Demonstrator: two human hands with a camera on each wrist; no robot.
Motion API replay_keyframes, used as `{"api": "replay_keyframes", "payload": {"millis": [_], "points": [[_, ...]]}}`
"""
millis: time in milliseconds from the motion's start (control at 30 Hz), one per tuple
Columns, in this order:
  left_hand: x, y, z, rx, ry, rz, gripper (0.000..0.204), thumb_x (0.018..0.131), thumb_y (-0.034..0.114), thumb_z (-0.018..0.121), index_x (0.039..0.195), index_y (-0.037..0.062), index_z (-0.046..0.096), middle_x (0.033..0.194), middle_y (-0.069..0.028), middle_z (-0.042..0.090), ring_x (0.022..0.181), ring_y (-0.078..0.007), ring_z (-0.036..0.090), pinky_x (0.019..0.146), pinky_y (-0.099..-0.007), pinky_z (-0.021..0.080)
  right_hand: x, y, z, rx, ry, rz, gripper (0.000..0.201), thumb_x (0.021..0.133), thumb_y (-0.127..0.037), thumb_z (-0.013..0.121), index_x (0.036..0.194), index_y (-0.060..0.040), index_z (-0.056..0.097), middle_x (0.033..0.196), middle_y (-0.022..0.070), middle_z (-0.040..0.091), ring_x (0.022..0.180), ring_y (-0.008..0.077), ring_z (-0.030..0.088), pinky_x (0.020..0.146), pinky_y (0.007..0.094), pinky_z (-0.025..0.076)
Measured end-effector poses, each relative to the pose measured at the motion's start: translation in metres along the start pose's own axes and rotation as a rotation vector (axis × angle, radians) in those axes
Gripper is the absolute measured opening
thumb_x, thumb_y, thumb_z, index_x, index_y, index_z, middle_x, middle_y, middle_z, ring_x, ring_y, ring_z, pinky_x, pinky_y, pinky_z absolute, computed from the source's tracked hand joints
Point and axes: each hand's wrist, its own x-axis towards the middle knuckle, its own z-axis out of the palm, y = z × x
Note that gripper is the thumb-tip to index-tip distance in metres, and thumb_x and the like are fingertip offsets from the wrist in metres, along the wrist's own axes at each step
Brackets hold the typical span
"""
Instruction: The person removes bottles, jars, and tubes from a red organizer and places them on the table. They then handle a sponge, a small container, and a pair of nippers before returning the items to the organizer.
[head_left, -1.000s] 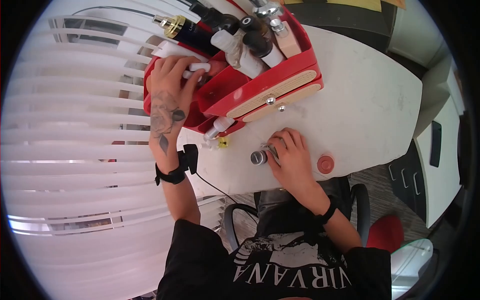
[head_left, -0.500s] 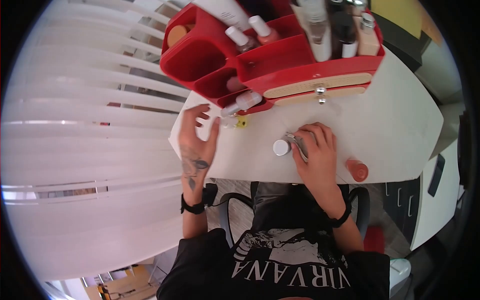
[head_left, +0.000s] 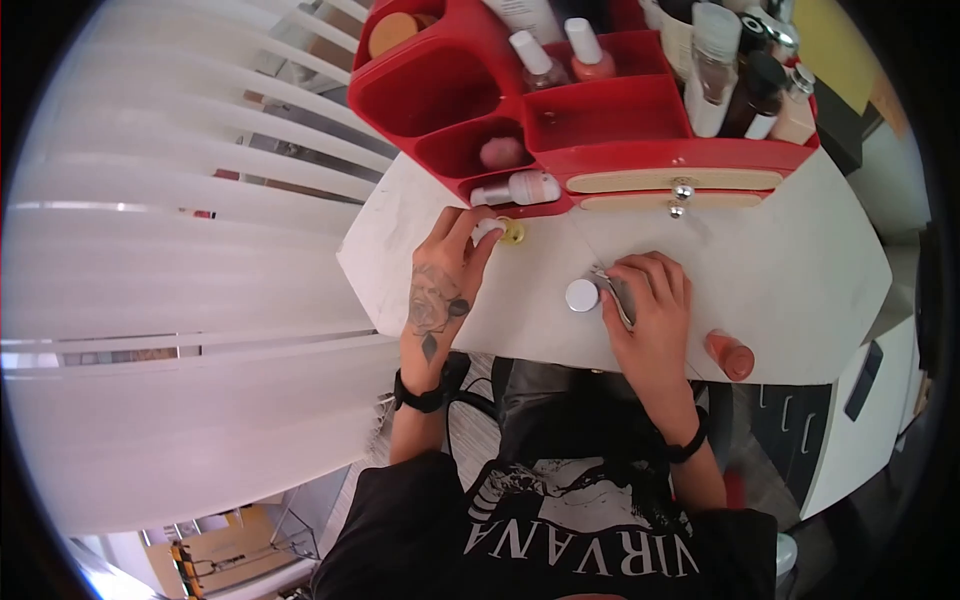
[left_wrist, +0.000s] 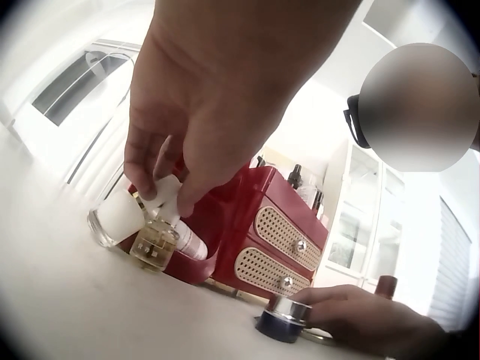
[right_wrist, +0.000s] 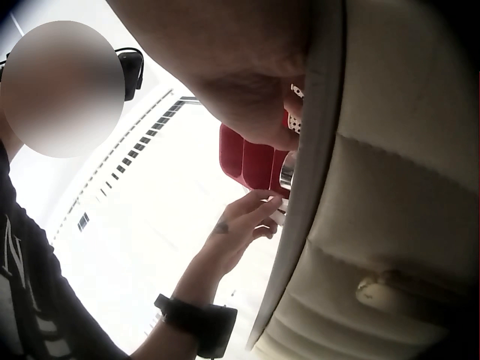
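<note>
My left hand (head_left: pixel 440 285) reaches down at the near left end of the red organizer (head_left: pixel 600 155). Its thumb and fingers pinch the white cap of a small perfume bottle (left_wrist: pixel 154 246) with yellow liquid, low over the table in the left wrist view. Right beside this bottle is a white jar with a clear base (left_wrist: pixel 116 217). My right hand (head_left: pixel 655 310) rests on the table with loosely bent fingers, arched over a thin metal item (head_left: pixel 622 308), partly hidden. By its thumb stands a dark jar with a silver lid (head_left: pixel 582 295).
A pinkish-brown tube (head_left: pixel 730 355) stands near the table's front edge, right of my right hand. The organizer holds nail polish bottles (head_left: pixel 588 52), a pink sponge (head_left: pixel 502 153) and a lying bottle (head_left: pixel 535 188). White blinds (head_left: pixel 200 270) hang along the left.
My left hand has left the organizer's nail polish bottles, come down toward me and taken hold of the small bottle's cap. My right hand keeps its place by the jar; the head view has shifted.
</note>
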Motion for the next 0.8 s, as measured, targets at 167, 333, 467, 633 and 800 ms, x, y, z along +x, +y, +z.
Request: {"api": "replay_keyframes", "payload": {"millis": [167, 333, 467, 633, 800], "points": [[0.000, -0.008, -0.011, -0.042, 0.012, 0.109, 0.025, 0.091, 0.003, 0.080, 0.116, 0.0041, 0.075, 0.094, -0.0087, 0.070, 0.071, -0.0179, 0.071, 0.064, -0.0304, 0.056, -0.003, 0.001, 0.002, 0.016, 0.021, 0.018, 0.028, 0.085, -0.008, 0.078, 0.112, -0.0049, 0.069, 0.119, 0.0081, 0.065, 0.122, 0.0337, 0.057, 0.105, 0.0505, 0.044], [0.001, 0.045, -0.087, -0.263, -0.059, 0.052, 0.027, 0.085, -0.002, 0.084, 0.112, 0.0005, 0.077, 0.088, -0.0082, 0.070, 0.066, -0.0137, 0.070, 0.059, -0.0259, 0.052, -0.004, 0.002, 0.001, 0.031, 0.064, 0.032, 0.028, 0.085, -0.008, 0.078, 0.111, -0.0037, 0.069, 0.118, 0.0085, 0.065, 0.122, 0.0337, 0.058, 0.105, 0.0492, 0.044], [0.023, 0.112, -0.129, -0.394, 0.039, 0.331, 0.028, 0.082, -0.003, 0.086, 0.109, -0.0020, 0.079, 0.087, -0.0077, 0.073, 0.063, -0.0115, 0.068, 0.058, -0.0235, 0.050, -0.004, 0.003, 0.002, 0.021, 0.064, 0.019, 0.028, 0.084, -0.007, 0.079, 0.111, -0.0032, 0.069, 0.117, 0.0089, 0.065, 0.121, 0.0338, 0.058, 0.104, 0.0486, 0.045], [0.097, 0.143, -0.099, -0.386, 0.163, 0.375, 0.026, 0.096, 0.004, 0.079, 0.120, -0.0038, 0.076, 0.088, -0.0072, 0.075, 0.071, -0.0089, 0.065, 0.065, -0.0227, 0.051, -0.004, 0.003, 0.000, 0.028, 0.068, 0.005, 0.028, 0.084, -0.006, 0.078, 0.109, -0.0030, 0.068, 0.116, 0.0096, 0.065, 0.120, 0.0335, 0.058, 0.103, 0.0483, 0.045], [0.133, 0.148, -0.069, -0.176, 0.151, 0.485, 0.026, 0.096, 0.014, 0.080, 0.119, 0.0021, 0.079, 0.081, -0.0051, 0.074, 0.069, -0.0078, 0.064, 0.062, -0.0226, 0.051, -0.005, 0.003, 0.000, 0.040, 0.088, 0.004, 0.028, 0.082, -0.006, 0.079, 0.108, -0.0030, 0.068, 0.116, 0.0098, 0.065, 0.119, 0.0329, 0.058, 0.102, 0.0477, 0.046]]}}
